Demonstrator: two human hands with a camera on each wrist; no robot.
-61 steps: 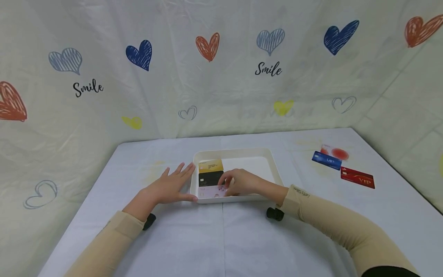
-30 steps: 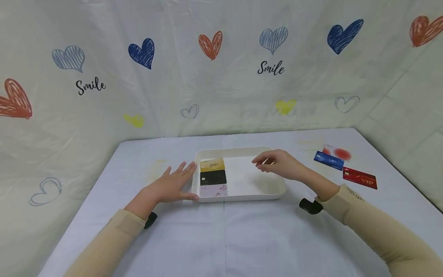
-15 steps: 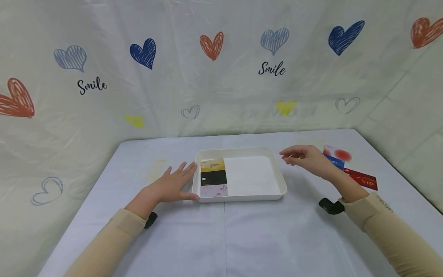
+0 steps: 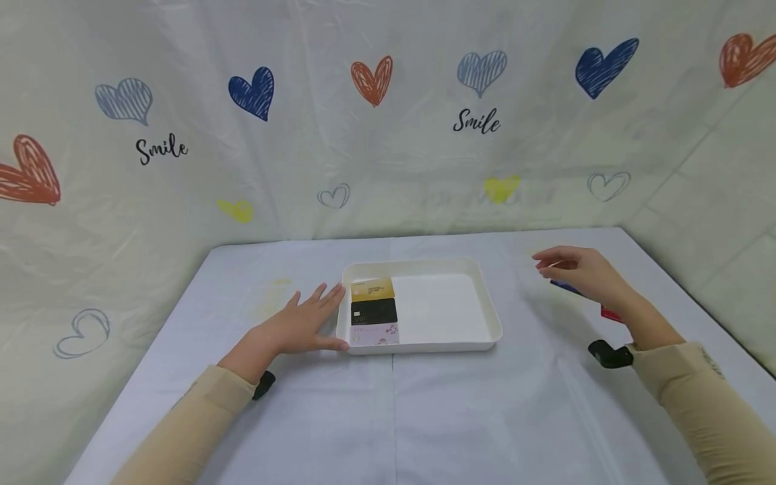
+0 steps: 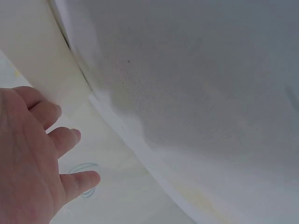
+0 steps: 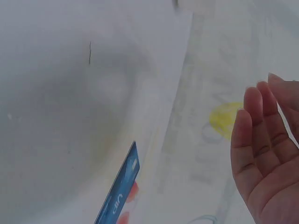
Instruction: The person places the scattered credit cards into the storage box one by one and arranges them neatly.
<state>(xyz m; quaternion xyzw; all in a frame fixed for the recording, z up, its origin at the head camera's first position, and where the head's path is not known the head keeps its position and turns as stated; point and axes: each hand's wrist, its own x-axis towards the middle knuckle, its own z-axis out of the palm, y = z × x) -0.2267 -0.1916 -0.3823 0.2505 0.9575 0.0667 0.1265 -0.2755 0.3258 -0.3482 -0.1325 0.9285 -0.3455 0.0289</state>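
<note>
My left hand (image 4: 301,325) rests with spread fingers against the left side of a white tray (image 4: 445,346). Inside the tray's left part lie a gold card (image 4: 372,289), a black VIP card (image 4: 374,312) and a pink flowered card (image 4: 374,334), one below another. Out to the right, my right hand (image 4: 585,273) hovers over the loose cards with nothing in its fingers. It partly hides a blue VIP card (image 6: 119,191) and a red card (image 4: 611,314). A card with red circles (image 6: 132,192) peeks out beside the blue one in the right wrist view.
A white cloth covers the table (image 4: 339,417), whose right edge runs close beyond the loose cards. Behind it hangs a pale backdrop (image 4: 412,155) printed with hearts and "Smile". Each wrist carries a small black camera (image 4: 609,354).
My right hand has left the pink card in the tray and moved right, out past the tray's rim to above the loose cards. My left hand has stayed at the tray's side.
</note>
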